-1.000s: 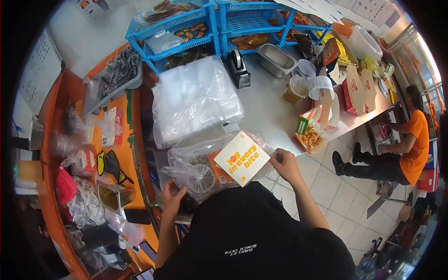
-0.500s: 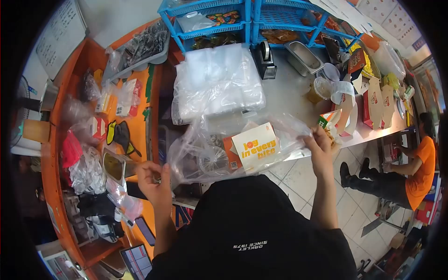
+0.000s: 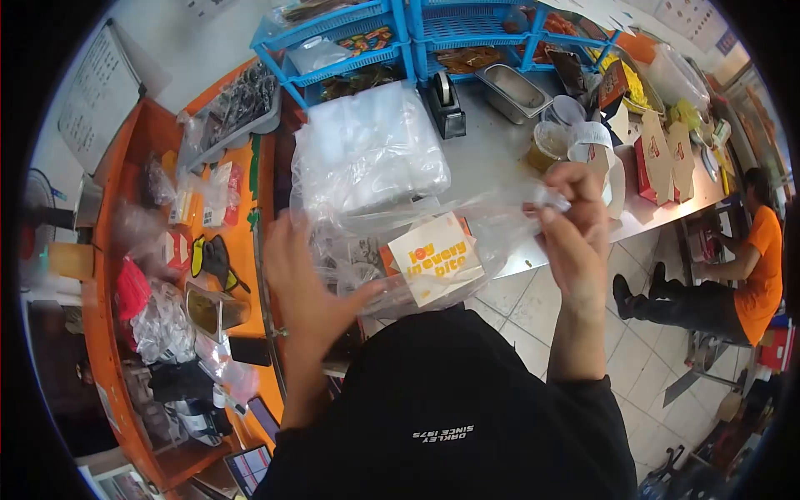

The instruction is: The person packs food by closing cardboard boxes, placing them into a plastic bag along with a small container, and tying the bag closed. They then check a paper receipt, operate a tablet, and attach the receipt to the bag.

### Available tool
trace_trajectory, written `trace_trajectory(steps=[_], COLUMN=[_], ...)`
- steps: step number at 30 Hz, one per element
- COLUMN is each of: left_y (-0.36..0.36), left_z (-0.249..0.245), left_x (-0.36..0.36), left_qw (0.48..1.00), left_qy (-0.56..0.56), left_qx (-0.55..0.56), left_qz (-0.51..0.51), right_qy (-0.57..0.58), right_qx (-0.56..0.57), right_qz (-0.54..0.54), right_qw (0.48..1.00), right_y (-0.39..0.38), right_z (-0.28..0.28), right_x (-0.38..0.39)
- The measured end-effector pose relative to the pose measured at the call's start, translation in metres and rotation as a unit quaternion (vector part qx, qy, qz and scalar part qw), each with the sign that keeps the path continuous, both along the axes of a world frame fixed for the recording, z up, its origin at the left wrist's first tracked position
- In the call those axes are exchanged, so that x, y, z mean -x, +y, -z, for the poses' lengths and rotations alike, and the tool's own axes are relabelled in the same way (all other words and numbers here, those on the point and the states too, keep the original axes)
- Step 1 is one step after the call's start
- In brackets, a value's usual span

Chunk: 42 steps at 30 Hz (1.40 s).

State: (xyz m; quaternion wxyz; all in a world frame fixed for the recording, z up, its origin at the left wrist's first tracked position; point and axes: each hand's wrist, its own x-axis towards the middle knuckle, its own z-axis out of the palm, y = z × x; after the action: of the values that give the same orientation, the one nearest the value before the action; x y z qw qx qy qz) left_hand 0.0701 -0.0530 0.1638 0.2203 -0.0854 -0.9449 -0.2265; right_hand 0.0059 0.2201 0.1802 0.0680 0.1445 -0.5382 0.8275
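Clear plastic bag [image 3: 498,227] in clenched right hand [image 3: 573,227]; left hand [image 3: 302,285] alongside, grip unclear

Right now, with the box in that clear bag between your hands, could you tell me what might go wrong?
1. The right hand grips only a pinch of the clear bag; it may slip.
2. The white box lies tilted inside, so a corner might poke the film.
3. The bag is by the counter edge; a drop could reach the tiled floor.
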Motion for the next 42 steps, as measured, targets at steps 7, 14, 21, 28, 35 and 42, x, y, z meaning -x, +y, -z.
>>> trace_trajectory(steps=[7, 14, 21, 28, 35, 42], left_y=[-0.128, -0.125, -0.117, -0.109, 0.019, -0.003], left_z=[0.032, 0.040, 0.053, -0.039, -0.048, -0.053], left_x=[-0.020, -0.007, 0.016, 0.016, 0.043, 0.041], left_qw=[0.857, 0.844, 0.886, 0.792, 0.893, 0.890], left_qy=[-0.334, -0.217, -0.348, -0.135, -0.030, 0.026], left_qx=[-0.383, -0.488, -0.305, -0.592, -0.403, -0.448], left_qz=[-0.089, -0.059, -0.023, -0.053, 0.198, 0.081], right_qy=[-0.007, -0.006, 0.007, -0.005, 0.077, 0.005], right_qx=[0.043, -0.014, -0.054, 0.066, -0.105, -0.439], right_qz=[-0.109, -0.178, -0.168, -0.172, -0.319, -0.073], right_qw=[0.993, 0.984, 0.984, 0.983, 0.939, 0.896], right_y=[-0.007, -0.033, -0.035, -0.047, -0.114, -0.015], right_z=[-0.011, -0.040, -0.041, -0.084, -0.089, 0.082], right_x=[0.019, 0.035, 0.040, 0.031, 0.048, 0.161])
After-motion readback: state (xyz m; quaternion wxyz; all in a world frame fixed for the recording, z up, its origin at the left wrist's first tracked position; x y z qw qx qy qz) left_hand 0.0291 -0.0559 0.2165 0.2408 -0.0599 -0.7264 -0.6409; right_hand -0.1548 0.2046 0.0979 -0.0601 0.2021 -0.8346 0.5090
